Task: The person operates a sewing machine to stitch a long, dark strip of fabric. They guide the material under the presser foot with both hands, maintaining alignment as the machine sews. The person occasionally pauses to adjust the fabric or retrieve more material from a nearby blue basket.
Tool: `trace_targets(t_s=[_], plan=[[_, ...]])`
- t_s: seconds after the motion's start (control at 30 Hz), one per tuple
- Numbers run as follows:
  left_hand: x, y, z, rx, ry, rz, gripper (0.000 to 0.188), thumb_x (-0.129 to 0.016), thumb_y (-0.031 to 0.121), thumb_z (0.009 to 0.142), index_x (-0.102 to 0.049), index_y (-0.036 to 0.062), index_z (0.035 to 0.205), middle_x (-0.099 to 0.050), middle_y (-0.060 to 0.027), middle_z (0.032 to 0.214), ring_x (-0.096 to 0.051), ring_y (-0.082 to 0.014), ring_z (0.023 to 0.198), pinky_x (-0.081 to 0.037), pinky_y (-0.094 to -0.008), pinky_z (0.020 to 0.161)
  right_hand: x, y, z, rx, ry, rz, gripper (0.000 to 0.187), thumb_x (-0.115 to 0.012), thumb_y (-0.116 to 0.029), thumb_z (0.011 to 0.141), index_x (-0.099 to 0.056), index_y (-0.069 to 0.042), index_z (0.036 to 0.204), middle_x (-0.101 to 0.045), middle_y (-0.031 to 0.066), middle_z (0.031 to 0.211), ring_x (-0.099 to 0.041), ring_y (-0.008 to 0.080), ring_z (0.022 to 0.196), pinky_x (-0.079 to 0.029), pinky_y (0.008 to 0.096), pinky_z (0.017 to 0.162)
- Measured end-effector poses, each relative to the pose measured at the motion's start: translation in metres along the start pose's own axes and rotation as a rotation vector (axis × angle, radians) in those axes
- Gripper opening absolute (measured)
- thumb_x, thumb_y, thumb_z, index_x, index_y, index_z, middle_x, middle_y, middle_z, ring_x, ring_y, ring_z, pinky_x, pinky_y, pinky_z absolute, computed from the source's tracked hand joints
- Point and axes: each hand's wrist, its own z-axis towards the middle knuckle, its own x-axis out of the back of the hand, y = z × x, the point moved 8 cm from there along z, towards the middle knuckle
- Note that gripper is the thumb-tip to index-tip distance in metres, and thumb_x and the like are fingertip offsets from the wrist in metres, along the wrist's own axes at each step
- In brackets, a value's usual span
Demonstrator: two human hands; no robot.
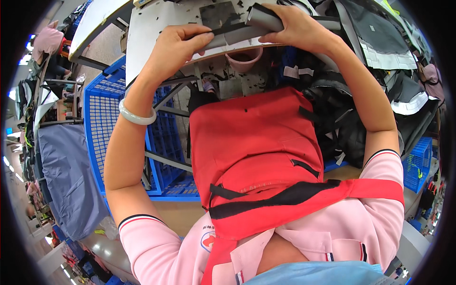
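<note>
Over the near edge of a white table (pixel 156 19), both hands hold a grey strip of sheet material (pixel 237 36) with a black edge. My left hand (pixel 183 47) pinches its left end between thumb and fingers. Around the curled, rolled-looking right part (pixel 264 20) of the strip, my right hand (pixel 301 29) is closed, thumb below and fingers above. A dark square piece (pixel 217 13) lies flat on the table just beyond the strip, with small black scraps scattered about it.
Dark grey cut pieces (pixel 384 35) with white edges are piled to the right, above black bundled fabric (pixel 339 123). A blue plastic crate (pixel 102 126) stands at the left. Under the table edge sits a pink bucket (pixel 244 61). A red apron (pixel 251 128) covers my lap.
</note>
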Motion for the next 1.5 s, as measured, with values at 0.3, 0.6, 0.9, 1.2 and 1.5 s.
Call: trace_targets(t_s=[0.3,0.6,0.9,1.2,1.5], plan=[[0.011,0.005,0.044,-0.029,0.134,-0.082,0.032,-0.072,0.027,0.089,-0.073,0.0003,0.106,-0.060,-0.0006,0.067,-0.043,-0.0046,0.056,-0.032,-0.0205,0.051,0.015,0.030,0.036,-0.065,-0.099,0.007,0.075,-0.080,-0.035,0.072,-0.053,0.006,0.129,-0.063,0.0279,0.117,-0.061,0.0377,0.111,-0.047,0.0403,0.095],[0.023,-0.009,0.066,-0.034,0.121,-0.108,0.032,-0.073,0.025,0.087,-0.074,-0.0011,0.105,-0.065,-0.0029,0.071,-0.052,-0.0056,0.059,-0.038,-0.0208,0.052,0.013,0.047,0.056,-0.056,-0.061,-0.037,0.087,-0.080,-0.038,0.071,-0.047,0.014,0.133,-0.058,0.0335,0.124,-0.057,0.0391,0.120,-0.045,0.0394,0.101],[0.038,-0.020,0.091,-0.110,0.197,-0.235,0.026,-0.067,0.023,0.092,-0.072,-0.0010,0.102,-0.064,-0.0032,0.076,-0.052,-0.0080,0.065,-0.039,-0.0219,0.059,0.026,0.061,0.073,-0.154,0.005,-0.046,0.071,-0.080,-0.033,0.074,-0.055,0.009,0.126,-0.065,0.0279,0.114,-0.062,0.0359,0.109,-0.047,0.0387,0.094],[-0.003,0.012,0.038,-0.007,0.054,-0.019,0.026,-0.064,0.020,0.094,-0.071,-0.0046,0.093,-0.066,-0.0061,0.072,-0.062,-0.0132,0.059,-0.052,-0.0266,0.051,-0.064,-0.113,-0.025,0.572,0.032,-0.234,0.022,-0.063,-0.013,0.076,-0.066,-0.009,0.098,-0.063,0.0091,0.105,-0.057,0.0285,0.108,-0.046,0.0353,0.095],[-0.075,-0.039,0.011,-0.050,-0.357,-0.266,0.040,-0.057,0.039,0.099,-0.067,0.0029,0.110,-0.069,-0.0056,0.082,-0.065,-0.0145,0.082,-0.052,-0.0256,0.077,-0.065,-0.060,-0.020,0.262,-0.240,-0.096,0.032,-0.067,-0.007,0.076,-0.060,-0.005,0.107,-0.068,0.0199,0.090,-0.065,0.0394,0.089,-0.052,0.0477,0.077]])
